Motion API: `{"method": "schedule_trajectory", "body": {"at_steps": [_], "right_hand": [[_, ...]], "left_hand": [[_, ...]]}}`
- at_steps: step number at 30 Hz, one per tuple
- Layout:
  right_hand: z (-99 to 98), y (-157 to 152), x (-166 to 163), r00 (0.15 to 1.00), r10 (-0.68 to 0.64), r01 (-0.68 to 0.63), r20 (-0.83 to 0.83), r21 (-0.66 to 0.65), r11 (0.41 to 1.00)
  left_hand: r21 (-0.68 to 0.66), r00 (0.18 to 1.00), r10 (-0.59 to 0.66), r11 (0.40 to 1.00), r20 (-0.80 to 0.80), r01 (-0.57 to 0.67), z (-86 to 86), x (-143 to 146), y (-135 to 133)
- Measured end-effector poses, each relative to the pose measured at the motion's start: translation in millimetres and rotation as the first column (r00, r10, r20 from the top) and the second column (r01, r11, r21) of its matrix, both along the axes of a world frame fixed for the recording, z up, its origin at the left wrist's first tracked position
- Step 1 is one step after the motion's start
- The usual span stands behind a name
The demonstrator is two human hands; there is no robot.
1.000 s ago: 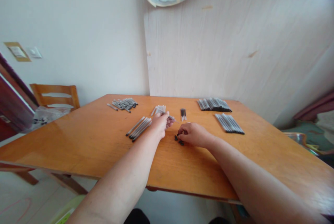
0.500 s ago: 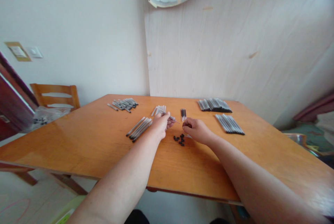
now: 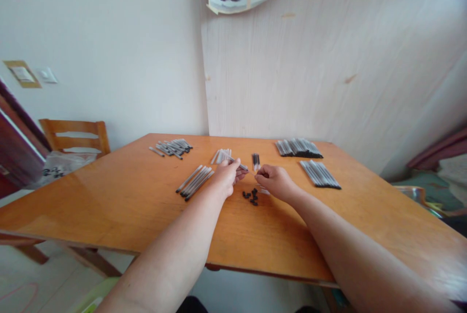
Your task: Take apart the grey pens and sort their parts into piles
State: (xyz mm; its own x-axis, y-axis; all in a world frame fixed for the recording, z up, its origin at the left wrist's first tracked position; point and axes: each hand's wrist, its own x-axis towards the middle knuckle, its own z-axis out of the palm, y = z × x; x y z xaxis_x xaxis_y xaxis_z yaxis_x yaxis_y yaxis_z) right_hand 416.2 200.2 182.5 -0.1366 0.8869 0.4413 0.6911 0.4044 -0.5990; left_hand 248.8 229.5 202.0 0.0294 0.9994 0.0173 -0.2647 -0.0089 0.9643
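My left hand (image 3: 226, 178) is closed round a thin grey pen tube (image 3: 239, 164), its tip pointing right toward my right hand (image 3: 274, 180). That hand is pinched shut just beside the tube's tip; what it holds is too small to make out. Several small black caps (image 3: 251, 196) lie on the wooden table (image 3: 120, 196) just below and between both hands. A row of grey tubes (image 3: 196, 179) lies left of my left hand, and a small bunch of tubes (image 3: 222, 155) lies behind it.
More piles of tubes lie on the table: far left (image 3: 172, 146), a short dark bunch (image 3: 256, 160) in the middle, two rows at the right (image 3: 299, 147) (image 3: 320, 174). A wooden chair (image 3: 75, 134) stands at the left. A wall panel rises behind the table.
My right hand lifted off the black caps and moved up and left to the tip of the tube held in my left hand. The left hand shifted slightly.
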Motion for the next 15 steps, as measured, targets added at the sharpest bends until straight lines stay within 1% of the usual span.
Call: {"method": "schedule_trajectory", "body": {"at_steps": [4, 7, 9, 12, 15], "right_hand": [[7.1, -2.7, 11.9, 0.998, 0.030, -0.028, 0.047, -0.044, 0.999], [14.4, -7.1, 24.9, 0.996, 0.062, -0.053, 0.069, -0.121, 0.991], [18.2, -9.2, 33.0, 0.996, 0.059, -0.048, 0.061, -0.166, 0.985], [20.3, -9.4, 40.2, 1.000, -0.025, 0.025, 0.005, -0.175, 0.984], [16.8, -4.8, 40.7, 0.985, -0.169, 0.163, -0.030, -0.142, 0.976]], "left_hand": [[0.074, 0.991, 0.131, 0.988, 0.016, -0.132, 0.4, -6.5, 8.1], [0.108, 0.972, 0.231, 0.966, 0.037, -0.234, 1.0, -11.0, 13.9], [0.126, 0.957, 0.287, 0.948, 0.045, -0.291, 1.3, -12.7, 16.4], [0.173, 0.943, 0.333, 0.928, 0.009, -0.330, -0.1, -12.5, 18.4], [0.243, 0.935, 0.340, 0.920, -0.103, -0.308, -4.9, -10.7, 20.1]]}}
